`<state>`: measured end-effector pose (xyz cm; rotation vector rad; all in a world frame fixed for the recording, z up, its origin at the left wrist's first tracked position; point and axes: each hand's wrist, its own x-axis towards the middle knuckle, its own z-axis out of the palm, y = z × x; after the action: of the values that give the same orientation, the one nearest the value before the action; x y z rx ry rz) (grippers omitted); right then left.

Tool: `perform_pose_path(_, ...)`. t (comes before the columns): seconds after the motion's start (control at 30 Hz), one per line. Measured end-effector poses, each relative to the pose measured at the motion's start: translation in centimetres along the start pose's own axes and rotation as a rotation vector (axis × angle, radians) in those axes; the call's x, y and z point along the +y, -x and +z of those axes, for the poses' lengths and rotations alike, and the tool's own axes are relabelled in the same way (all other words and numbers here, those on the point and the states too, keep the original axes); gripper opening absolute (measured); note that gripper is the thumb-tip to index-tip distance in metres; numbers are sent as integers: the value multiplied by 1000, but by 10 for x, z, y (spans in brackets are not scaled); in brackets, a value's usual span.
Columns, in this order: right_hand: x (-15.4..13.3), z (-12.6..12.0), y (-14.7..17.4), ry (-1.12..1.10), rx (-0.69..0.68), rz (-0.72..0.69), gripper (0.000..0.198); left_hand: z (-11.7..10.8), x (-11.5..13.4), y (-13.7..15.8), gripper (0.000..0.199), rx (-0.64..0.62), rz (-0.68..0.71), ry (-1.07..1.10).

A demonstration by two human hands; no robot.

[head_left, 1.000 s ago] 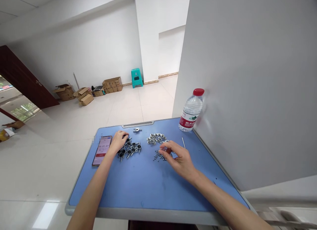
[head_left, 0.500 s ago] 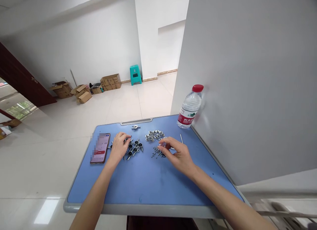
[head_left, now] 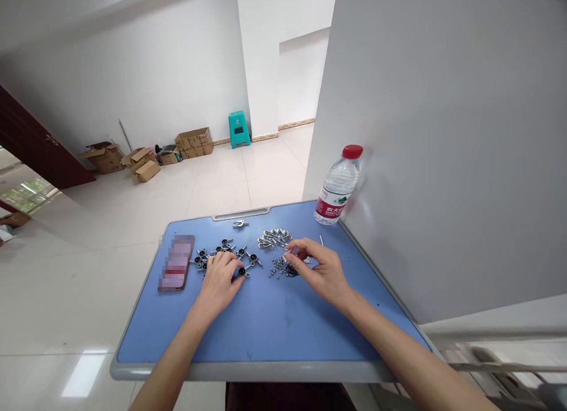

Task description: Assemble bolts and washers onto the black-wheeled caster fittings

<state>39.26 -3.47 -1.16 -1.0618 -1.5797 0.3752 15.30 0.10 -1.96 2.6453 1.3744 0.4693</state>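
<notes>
Left hand [head_left: 220, 276] curving over black-capped parts [head_left: 253, 258] on a blue table [head_left: 274, 328], grip unclear, right hand [head_left: 319, 270] hovering, thumb and forefinger almost meeting, any held thing unclear, metal bits [head_left: 277, 265] lying beside it, silver hooks [head_left: 267, 244] lying beyond.

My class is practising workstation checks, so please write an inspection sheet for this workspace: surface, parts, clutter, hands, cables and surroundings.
Surface: blue tabletop with grey rim.
Parts: black-centred metal parts, silvery pieces and small metal bits in loose groups; one forked piece apart, near the far edge.
Clutter: phone at left; capped bottle standing at the far right corner.
Hands: left hand at the black-centred metal parts; right hand by the small metal bits, hold unclear.
Cables: nothing seen.
Surroundings: cardboard boxes and teal stool on the floor.
</notes>
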Motion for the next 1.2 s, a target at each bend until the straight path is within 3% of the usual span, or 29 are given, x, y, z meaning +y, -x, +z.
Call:
perform_pose_path(0.2, 3, -5, -3, -11, 18, 58, 6, -8, 10, 13, 17, -117, 78, 90)
perform_pose_path(0.5, 3, -13, -10, 49, -87, 299, 25, -4, 17, 15, 20, -163, 101, 223)
perform_pose_path(0.67, 4, -24, -17, 48, -125, 397, 20, -1, 15, 17, 23, -181, 99, 252)
perform_pose_path(0.8, 17, -44, -26, 232, -91, 462, 16, 0, 14, 17, 21, -194, 109, 282)
perform_pose_path(0.97, 30, -57, -31, 387, -222, 514, 16, 0, 13, 17, 19, -162, 127, 278)
perform_pose_path(1.2, 28, -42, -28, 554, -412, 548, 11, 4, 14, 17, 18, -116, 159, 260)
